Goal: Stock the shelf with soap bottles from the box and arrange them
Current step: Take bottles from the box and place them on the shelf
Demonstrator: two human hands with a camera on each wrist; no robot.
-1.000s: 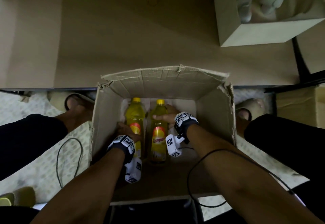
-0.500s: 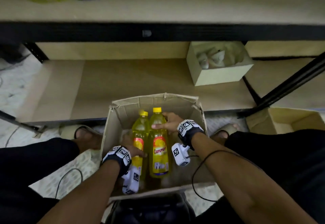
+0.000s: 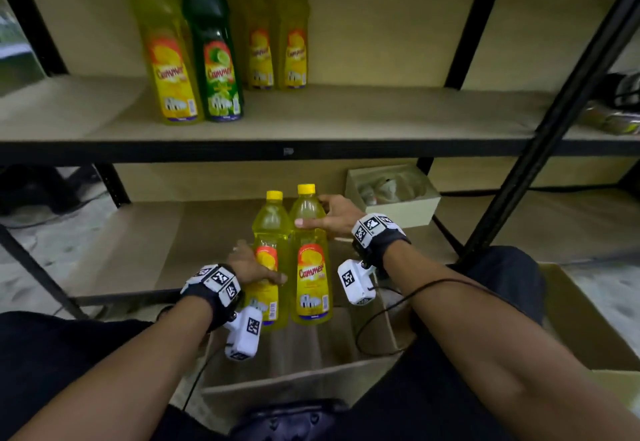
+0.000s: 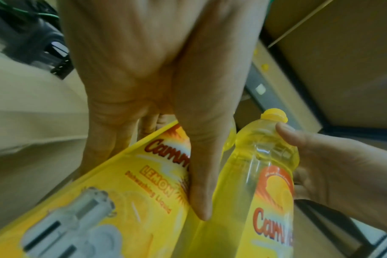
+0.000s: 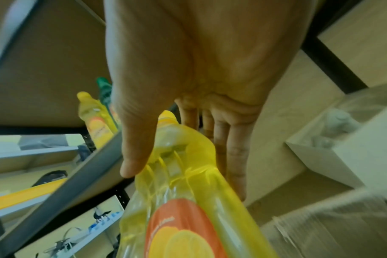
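Head view, item by item, all placed against the cardboard box (image 3: 298, 381) at my knees. My left hand (image 3: 254, 267) grips the left yellow bottle (image 3: 272, 232) at label height, thumb across its front and fingers curled behind it. My right hand (image 3: 334, 217) grips the right yellow bottle (image 3: 310, 253) on its shoulder below the yellow cap, thumb in front, fingers wrapped round the far side. Both bottles stand upright and touch side by side, lifted above the box opening. Left wrist view: my thumb (image 4: 201, 174) lies along the gap between the two labels, and I read "LEMON" on the nearer one. Right wrist view: my fingers (image 5: 234, 153) run down the far flank of the clear yellow neck.

Above and beyond the box, the middle shelf (image 3: 346, 118) carries four upright bottles: a large yellow bottle (image 3: 169, 70) at the front, a green bottle (image 3: 216, 59) touching it on its right, and two smaller-looking yellow bottles (image 3: 277, 52) farther back. Beyond the box on the bottom shelf sits a small open carton (image 3: 412, 205), contents too blurred to name. To the right of the box I see another open cardboard box (image 3: 595, 333).
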